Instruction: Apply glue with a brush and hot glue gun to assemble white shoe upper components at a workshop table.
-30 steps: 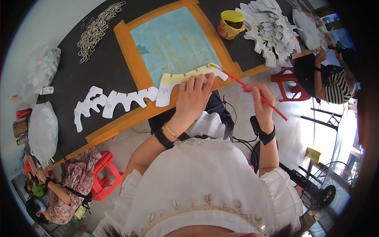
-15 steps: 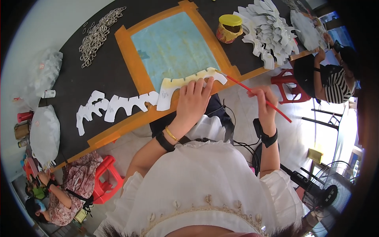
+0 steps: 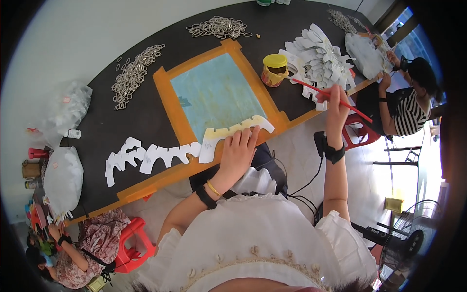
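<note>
The left hand (image 3: pixel 239 152) lies flat, fingers spread, pressing a scalloped cream paper cutout (image 3: pixel 233 135) at the blue mat's (image 3: pixel 214 95) six o'clock edge. The right hand (image 3: pixel 335 104) pinches a red-handled brush (image 3: pixel 327 94), its tip reaching toward the yellow-lidded jar (image 3: pixel 274 69) at the mat's two o'clock. White cutouts (image 3: pixel 148 156) lie at eight o'clock.

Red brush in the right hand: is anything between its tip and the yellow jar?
Nothing visible. The red brush in the right hand points straight at the yellow jar, its tip at the jar's side, with only bare dark table beneath.
</note>
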`<state>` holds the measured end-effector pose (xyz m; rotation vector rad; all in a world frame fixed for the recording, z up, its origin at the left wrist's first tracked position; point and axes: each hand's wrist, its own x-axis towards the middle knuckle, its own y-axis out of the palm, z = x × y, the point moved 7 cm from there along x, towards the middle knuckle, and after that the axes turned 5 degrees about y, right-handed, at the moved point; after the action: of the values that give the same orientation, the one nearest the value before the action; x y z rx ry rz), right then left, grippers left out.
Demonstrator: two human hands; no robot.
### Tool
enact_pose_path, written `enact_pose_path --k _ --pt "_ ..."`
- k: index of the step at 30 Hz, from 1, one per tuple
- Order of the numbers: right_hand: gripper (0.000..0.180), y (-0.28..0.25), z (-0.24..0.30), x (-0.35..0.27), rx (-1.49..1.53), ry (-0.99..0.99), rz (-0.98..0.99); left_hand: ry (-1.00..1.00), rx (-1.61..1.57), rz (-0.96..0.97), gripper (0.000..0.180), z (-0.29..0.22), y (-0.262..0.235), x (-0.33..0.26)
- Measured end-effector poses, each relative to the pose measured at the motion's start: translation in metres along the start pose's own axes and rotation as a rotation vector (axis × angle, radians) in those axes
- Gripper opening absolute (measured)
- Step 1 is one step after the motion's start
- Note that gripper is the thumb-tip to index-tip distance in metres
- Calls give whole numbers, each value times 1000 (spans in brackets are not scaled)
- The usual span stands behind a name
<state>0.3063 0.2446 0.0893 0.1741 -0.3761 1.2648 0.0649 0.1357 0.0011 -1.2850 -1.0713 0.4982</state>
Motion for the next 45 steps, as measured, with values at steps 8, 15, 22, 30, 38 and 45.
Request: enact_pose_path --k 8,15,22,30,38,45 --pt "24 59 -32 18 -128 137 232 -66 -346 54 75 14 -27 -6" --pt "28 31 -70 -59 -351 296 383 -469 -484 44 18 110 -73 -69" --pt "38 98 -51 -86 -342 151 581 -443 -234 46 27 111 -62 -65" --pt "31 98 -72 -80 -350 215 626 -578 -381 134 29 112 -50 -57" --pt "12 82 29 -92 -377 -558 381 -491 -351 21 30 115 -50 -58" --pt "11 80 -8 -89 -240 -106 541 -410 -488 -64 20 117 -50 -61"
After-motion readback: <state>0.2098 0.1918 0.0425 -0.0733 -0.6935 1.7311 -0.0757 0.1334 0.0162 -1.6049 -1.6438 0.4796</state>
